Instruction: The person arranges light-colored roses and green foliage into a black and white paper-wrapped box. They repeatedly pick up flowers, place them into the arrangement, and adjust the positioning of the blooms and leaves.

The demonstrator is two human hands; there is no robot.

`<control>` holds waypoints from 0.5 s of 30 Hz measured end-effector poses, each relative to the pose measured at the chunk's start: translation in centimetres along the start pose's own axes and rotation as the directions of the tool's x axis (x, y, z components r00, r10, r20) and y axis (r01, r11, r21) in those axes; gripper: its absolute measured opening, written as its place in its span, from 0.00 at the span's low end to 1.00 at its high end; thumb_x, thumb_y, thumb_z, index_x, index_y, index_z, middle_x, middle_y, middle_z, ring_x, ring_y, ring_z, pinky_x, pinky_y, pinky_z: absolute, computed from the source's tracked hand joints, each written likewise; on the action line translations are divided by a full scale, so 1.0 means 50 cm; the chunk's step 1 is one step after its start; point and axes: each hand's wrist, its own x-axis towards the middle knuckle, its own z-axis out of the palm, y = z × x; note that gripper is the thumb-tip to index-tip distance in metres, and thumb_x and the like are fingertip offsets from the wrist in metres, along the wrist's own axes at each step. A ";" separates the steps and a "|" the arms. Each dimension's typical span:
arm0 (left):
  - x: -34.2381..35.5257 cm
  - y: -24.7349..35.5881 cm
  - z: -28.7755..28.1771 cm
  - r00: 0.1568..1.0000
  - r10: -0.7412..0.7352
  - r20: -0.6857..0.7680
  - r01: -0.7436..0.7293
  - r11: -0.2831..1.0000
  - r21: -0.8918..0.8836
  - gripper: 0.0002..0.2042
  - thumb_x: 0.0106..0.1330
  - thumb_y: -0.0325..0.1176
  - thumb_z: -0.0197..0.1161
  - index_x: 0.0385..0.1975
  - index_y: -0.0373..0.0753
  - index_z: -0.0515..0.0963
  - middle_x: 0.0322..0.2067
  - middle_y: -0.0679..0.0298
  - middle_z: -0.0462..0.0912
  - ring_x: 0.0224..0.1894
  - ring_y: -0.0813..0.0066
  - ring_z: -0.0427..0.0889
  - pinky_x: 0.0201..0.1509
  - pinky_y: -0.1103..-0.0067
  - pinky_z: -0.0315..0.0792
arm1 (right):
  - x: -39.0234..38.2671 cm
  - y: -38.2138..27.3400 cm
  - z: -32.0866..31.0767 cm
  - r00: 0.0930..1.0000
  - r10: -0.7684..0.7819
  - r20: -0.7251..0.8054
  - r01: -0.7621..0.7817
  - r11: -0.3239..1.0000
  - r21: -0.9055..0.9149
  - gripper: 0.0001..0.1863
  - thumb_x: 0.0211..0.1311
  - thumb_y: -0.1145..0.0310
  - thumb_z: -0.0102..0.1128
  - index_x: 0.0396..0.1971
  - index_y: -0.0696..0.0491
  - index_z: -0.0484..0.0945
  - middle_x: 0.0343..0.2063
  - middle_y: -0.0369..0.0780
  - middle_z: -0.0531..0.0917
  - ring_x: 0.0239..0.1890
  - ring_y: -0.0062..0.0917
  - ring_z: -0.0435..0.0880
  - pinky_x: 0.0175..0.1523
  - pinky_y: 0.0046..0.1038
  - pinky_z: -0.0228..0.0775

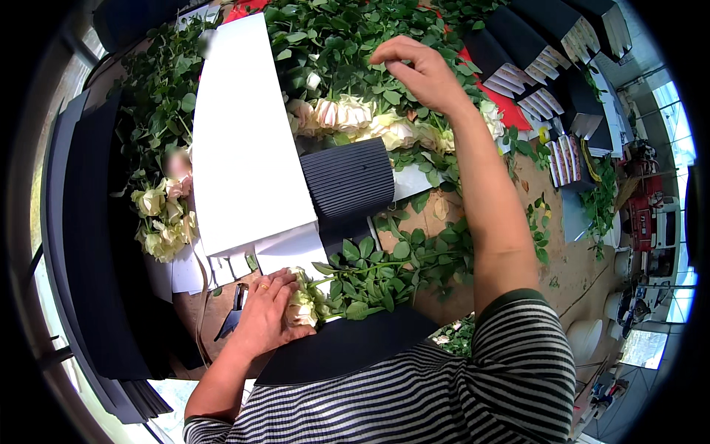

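My left hand [268, 305] lies against a few cream roses [302, 302] at the near edge of the bench, its fingers stretched along the side of the heads. Their leafy stems [392, 274] run off to the right. A black sheet [347, 342] lies in front of them, against my striped shirt. Over the far bed of leaves, my right hand [425, 72] is raised with curved fingers, thumb and forefinger a little apart, and nothing shows in it. Below that hand is a row of cream and pale pink roses [347, 115].
A tall white board [248, 140] stands left of centre, beside a roll of black corrugated card [351, 177]. More roses [164, 226] lie at the left, near large black sheets [89, 222]. Black packs [547, 37] are stacked at the far right. A white bucket [584, 339] stands right of the bench.
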 end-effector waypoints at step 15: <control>-0.011 -0.003 0.008 0.997 -0.064 0.044 0.067 0.995 -0.079 0.41 0.42 0.53 0.77 0.53 0.32 0.71 0.55 0.53 0.72 0.58 0.52 0.70 0.63 0.61 0.61 | 0.069 0.176 -0.240 0.618 0.112 -0.778 -0.094 0.993 0.069 0.10 0.67 0.64 0.57 0.46 0.46 0.79 0.38 0.31 0.80 0.41 0.20 0.78 0.42 0.26 0.72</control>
